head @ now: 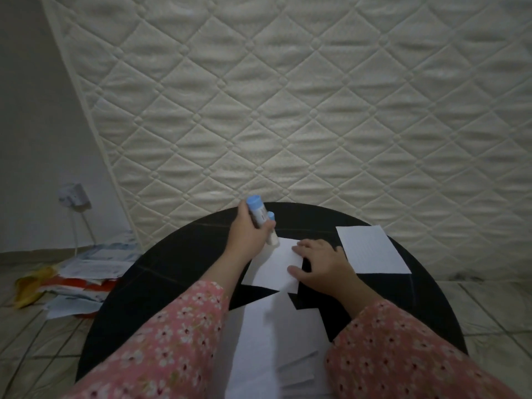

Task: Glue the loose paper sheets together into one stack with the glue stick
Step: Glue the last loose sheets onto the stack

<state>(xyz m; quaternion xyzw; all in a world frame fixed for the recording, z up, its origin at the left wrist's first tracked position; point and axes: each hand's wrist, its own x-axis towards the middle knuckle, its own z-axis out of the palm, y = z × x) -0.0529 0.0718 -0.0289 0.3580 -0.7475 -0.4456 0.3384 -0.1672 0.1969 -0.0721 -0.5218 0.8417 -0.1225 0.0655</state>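
Note:
My left hand point(250, 233) grips a glue stick point(257, 213) with a blue end, and a second blue-tipped piece, perhaps its cap point(271, 226), sticks out of the same hand with its lower end touching a white sheet point(275, 269) on the round black table point(178, 254). My right hand point(319, 264) lies flat on that sheet's right edge, fingers spread. A lined sheet point(371, 247) lies apart at the right. Several more white sheets point(276, 341) lie between my forearms near the front edge.
A quilted mattress point(288, 96) stands upright right behind the table. On the tiled floor at the left lies a heap of papers point(86, 272) with something yellow. A wall socket with a plug and cable point(73, 195) is at the left.

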